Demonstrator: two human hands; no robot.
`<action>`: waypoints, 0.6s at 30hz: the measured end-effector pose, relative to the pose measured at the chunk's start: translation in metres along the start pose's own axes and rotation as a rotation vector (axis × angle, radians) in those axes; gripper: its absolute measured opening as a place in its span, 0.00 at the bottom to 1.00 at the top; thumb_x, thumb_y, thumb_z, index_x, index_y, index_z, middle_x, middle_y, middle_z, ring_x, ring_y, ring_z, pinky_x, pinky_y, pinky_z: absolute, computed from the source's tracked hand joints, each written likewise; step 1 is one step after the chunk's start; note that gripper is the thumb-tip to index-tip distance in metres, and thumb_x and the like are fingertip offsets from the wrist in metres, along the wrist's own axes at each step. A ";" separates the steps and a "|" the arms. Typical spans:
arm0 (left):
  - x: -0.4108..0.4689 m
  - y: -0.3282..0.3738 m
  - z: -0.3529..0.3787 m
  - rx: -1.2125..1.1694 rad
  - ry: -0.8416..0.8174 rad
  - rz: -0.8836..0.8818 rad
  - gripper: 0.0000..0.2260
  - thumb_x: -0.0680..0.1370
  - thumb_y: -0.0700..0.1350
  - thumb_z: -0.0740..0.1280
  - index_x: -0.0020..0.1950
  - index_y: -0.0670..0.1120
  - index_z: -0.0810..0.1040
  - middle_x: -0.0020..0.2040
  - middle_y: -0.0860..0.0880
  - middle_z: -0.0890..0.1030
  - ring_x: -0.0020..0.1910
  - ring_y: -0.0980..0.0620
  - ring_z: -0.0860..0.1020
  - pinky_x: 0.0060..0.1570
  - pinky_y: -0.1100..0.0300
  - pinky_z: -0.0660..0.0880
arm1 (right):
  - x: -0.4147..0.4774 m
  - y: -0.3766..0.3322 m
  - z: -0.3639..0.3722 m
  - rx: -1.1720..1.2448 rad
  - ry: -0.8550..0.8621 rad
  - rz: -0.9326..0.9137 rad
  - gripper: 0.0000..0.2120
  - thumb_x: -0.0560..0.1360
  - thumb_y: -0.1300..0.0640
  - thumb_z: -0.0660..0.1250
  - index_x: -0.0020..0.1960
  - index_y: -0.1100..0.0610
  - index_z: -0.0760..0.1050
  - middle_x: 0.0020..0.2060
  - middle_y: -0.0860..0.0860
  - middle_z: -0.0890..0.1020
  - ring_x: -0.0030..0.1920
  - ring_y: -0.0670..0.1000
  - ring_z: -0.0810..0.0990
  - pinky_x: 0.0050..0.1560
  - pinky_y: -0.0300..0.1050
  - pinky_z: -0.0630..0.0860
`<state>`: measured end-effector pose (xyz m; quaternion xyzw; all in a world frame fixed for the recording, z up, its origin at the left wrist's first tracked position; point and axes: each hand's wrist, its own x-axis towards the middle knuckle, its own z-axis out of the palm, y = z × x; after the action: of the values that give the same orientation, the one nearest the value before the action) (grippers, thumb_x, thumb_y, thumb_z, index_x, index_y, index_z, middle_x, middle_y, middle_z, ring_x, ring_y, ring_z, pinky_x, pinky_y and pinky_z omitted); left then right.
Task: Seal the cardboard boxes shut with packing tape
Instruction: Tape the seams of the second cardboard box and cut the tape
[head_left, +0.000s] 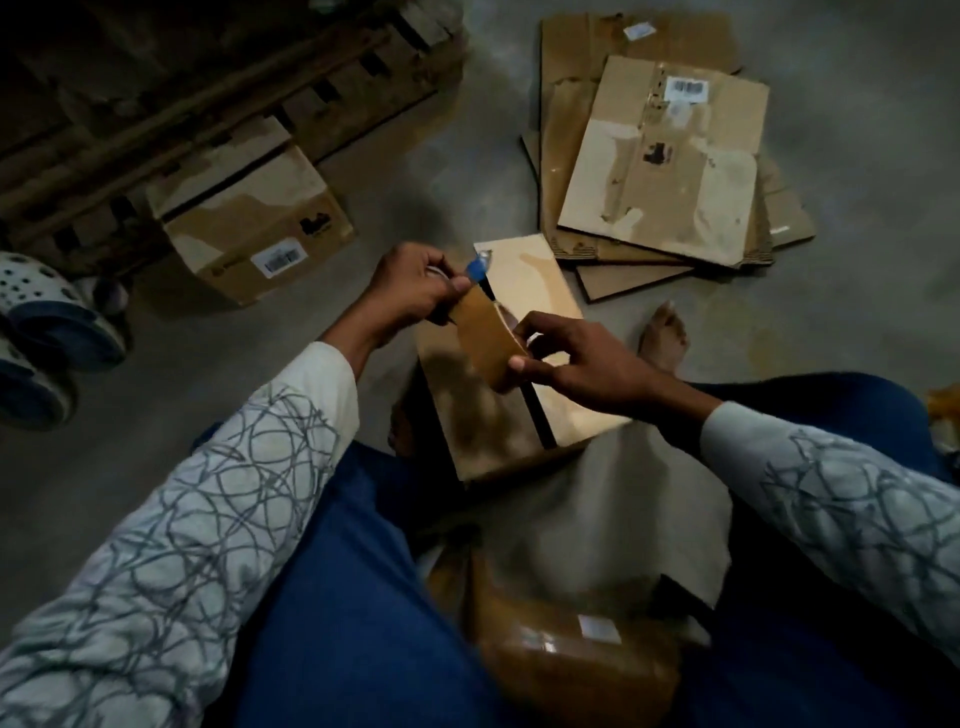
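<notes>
Scribble-patterned sleeves (208, 493); hands (415, 291) (571, 358) pinch curved brown tape (483, 338).

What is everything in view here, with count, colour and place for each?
near box: one, brown, floor between the legs, under the hands
tape strip: one, brown, stretched between both hands
blue tool: one, blue, in left hand; kind unclear
far box: one, brown, barcode label, left by the pallet
flattened cardboard: one stack, brown, floor upper right
pallet: one, dark wood, upper left
sandals: two, white and blue, left edge
wrapped parcel: one, brown, bottom centre at the lap
foot: one, bare, right of the near box
left hand: one, grips the blue tool
right hand: one, pinches the tape strip
</notes>
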<state>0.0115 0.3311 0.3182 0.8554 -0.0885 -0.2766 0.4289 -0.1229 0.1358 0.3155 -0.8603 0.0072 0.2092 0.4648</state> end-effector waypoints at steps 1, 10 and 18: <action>0.019 -0.002 -0.002 0.035 -0.005 -0.013 0.02 0.78 0.41 0.72 0.45 0.45 0.81 0.43 0.43 0.83 0.45 0.42 0.84 0.40 0.54 0.82 | 0.016 0.003 0.000 -0.006 -0.001 0.000 0.10 0.80 0.45 0.67 0.57 0.48 0.74 0.52 0.46 0.84 0.52 0.42 0.82 0.49 0.36 0.75; 0.131 -0.033 0.002 0.311 -0.128 -0.203 0.13 0.81 0.47 0.65 0.48 0.37 0.81 0.45 0.37 0.82 0.47 0.40 0.81 0.42 0.53 0.73 | 0.115 0.021 0.029 -0.164 -0.056 0.046 0.39 0.78 0.43 0.68 0.79 0.52 0.51 0.58 0.55 0.82 0.53 0.57 0.82 0.47 0.43 0.73; 0.156 -0.050 -0.007 0.283 -0.061 -0.252 0.11 0.84 0.53 0.60 0.52 0.47 0.76 0.49 0.47 0.79 0.49 0.47 0.76 0.43 0.56 0.66 | 0.143 0.018 0.014 -0.245 -0.066 0.144 0.31 0.79 0.36 0.59 0.74 0.53 0.60 0.71 0.52 0.65 0.69 0.53 0.61 0.62 0.53 0.70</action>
<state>0.1411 0.3063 0.2205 0.9027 -0.0317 -0.3388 0.2634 -0.0010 0.1629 0.2420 -0.9004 0.0282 0.2695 0.3403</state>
